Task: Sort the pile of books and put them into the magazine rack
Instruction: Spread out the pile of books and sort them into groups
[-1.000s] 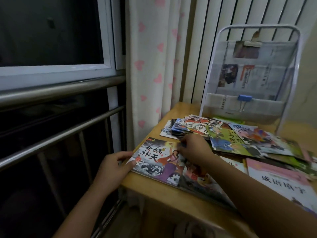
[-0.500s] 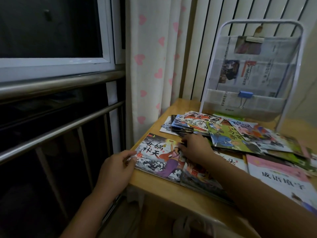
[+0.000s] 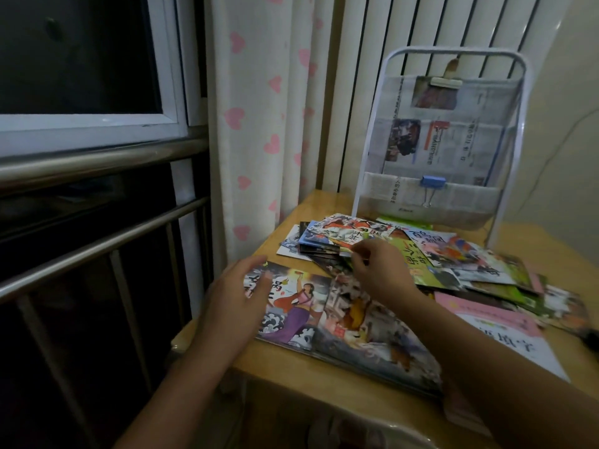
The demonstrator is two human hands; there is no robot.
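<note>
Now, head view: only the one camera, looking down over both forearms at a small wooden table (image 3: 324, 377).
Books: a loose pile of picture books (image 3: 421, 254) fans over the table, overlapping at odd angles, so they look not yet sorted; none is in the rack.
Nearest book: the purple-robed figure book (image 3: 295, 306) lies flat at the table's front left edge, partly over its neighbour, probably set forward as the start of a tidy stack.
Magazine rack: the white-framed magazine rack (image 3: 437, 140) stands upright at the back of the table just behind the pile, lined with newspaper held by a blue binder clip (image 3: 432, 183), so its pockets face the person.
Left hand: the left hand (image 3: 240, 293) reaches in from the lower left, fingers apart and fairly straight, over the near book's left edge; touching or just above, I cannot tell through the blur.
Right hand: the right hand (image 3: 379, 270) crosses over the near books, fingers curled in towards the edge of the small stack (image 3: 327, 241); it seems to pinch a cover there, likely to draw one out.
</note>
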